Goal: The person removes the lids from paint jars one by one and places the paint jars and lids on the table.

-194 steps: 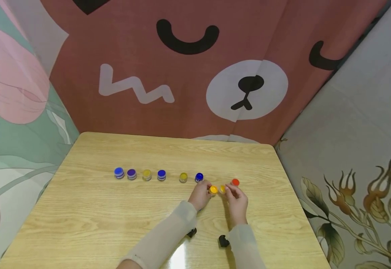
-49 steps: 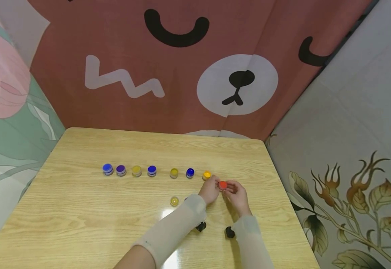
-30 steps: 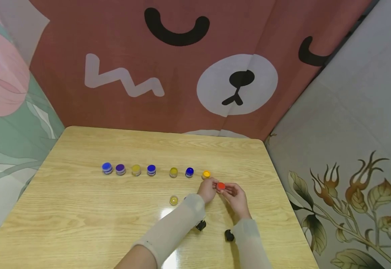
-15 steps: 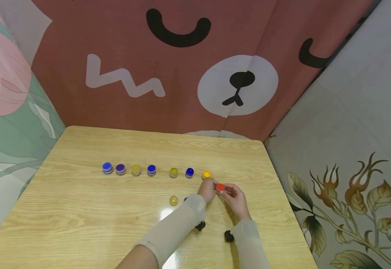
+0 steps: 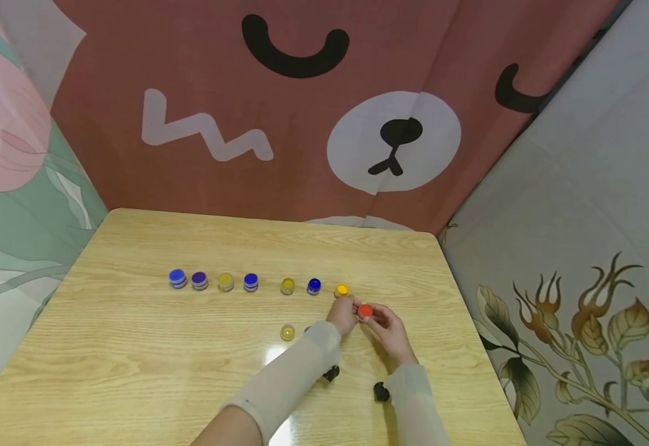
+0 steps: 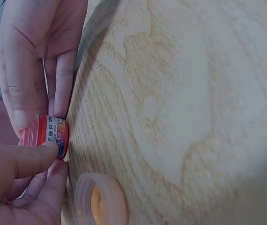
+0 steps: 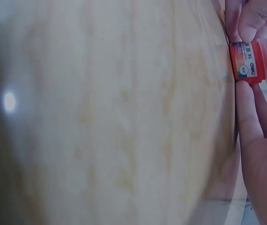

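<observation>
Both hands meet at a small red paint jar [image 5: 365,311] on the right part of the table. In the left wrist view, the left hand [image 6: 21,183] pinches the labelled body of the paint jar [image 6: 54,136], its thumb across the label. From the other side, the right hand [image 5: 392,333] has thumb and fingers round the red translucent lid [image 6: 29,130]. The right wrist view shows the jar [image 7: 246,63] upright, its base at the tabletop. A ridged translucent lid [image 6: 110,199] with orange paint inside lies close to the left hand.
Behind the hands runs a row of small jars: light blue [image 5: 177,278], purple [image 5: 199,280], yellow [image 5: 225,282], several more, and orange [image 5: 342,290] at its right end. A yellow lid [image 5: 287,332] lies nearer, left of the left sleeve [image 5: 285,378]. Printed curtains surround the table [image 5: 134,371].
Earlier the hands held the orange jar and its lid apart. The orange jar now stands in the row, and the red jar, formerly at far right, is between both hands. Recently they barely move.
</observation>
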A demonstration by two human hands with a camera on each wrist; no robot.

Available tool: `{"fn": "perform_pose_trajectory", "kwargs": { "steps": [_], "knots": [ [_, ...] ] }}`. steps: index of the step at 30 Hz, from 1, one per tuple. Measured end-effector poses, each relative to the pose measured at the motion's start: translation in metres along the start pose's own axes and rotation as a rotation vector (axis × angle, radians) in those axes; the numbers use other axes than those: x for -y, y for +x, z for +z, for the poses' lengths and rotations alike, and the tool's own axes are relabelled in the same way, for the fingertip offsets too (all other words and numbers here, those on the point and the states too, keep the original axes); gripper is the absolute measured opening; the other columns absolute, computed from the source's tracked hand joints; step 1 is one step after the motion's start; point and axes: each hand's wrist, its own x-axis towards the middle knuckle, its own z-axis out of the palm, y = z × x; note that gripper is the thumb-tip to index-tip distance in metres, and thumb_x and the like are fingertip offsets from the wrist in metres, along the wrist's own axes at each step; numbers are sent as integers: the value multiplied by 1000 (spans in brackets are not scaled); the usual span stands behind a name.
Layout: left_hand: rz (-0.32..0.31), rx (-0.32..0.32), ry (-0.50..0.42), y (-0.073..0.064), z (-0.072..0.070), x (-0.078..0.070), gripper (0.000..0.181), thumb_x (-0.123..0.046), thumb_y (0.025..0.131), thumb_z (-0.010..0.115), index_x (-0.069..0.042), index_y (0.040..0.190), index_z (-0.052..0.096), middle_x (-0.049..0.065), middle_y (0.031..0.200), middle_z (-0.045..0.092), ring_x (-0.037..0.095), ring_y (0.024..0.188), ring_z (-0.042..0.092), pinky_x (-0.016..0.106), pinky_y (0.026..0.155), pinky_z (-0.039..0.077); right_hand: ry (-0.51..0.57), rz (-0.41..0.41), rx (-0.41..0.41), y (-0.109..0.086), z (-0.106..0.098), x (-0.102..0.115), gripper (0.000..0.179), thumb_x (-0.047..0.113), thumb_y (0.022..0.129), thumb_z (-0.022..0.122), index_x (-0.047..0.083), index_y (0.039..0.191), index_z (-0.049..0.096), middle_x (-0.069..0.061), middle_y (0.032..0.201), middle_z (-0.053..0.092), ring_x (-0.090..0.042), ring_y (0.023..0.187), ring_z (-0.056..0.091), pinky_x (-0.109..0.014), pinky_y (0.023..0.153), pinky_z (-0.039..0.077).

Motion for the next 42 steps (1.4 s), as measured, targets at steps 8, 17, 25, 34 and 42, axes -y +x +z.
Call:
{"fn": "perform_pose_trajectory", "kwargs": {
  "steps": [8,17,25,34,42],
  "knots": [
    [-30,-1,-46,-3,3,-1,22,18,82,67,8,101,70,17,96,72,29,93,68,37,87,58,31,-46,-38,-1,3,-4,34,4,96,68,-6,127,57,-25,125,63,-18,104,64,-19,89,53],
    [-30,7,-53,-7,6,-3,23,21,81,64,8,99,70,15,94,71,27,90,67,34,84,59,44,1,12,-7,-3,-4,34,6,98,65,1,132,60,-19,130,62,-22,112,61,-21,93,52],
    [-43,15,-57,-4,7,0,22,18,84,65,6,102,70,13,96,71,25,91,67,32,84,59,29,1,-7,-3,-2,-7,40,7,94,72,2,133,62,-18,129,62,-20,108,59,-20,90,52],
    [-69,26,-61,-2,3,-2,23,16,86,66,7,107,70,14,98,72,23,92,68,30,83,59,25,-26,-55,1,3,-7,37,6,94,72,-2,128,59,-21,123,64,-16,103,62,-19,89,52],
    [-57,12,-30,-2,1,0,25,18,84,65,5,105,71,12,98,72,23,93,68,31,85,58,33,-68,-15,1,1,-5,36,7,97,68,-4,131,61,-22,122,65,-12,102,63,-17,88,52]
  ]
}}
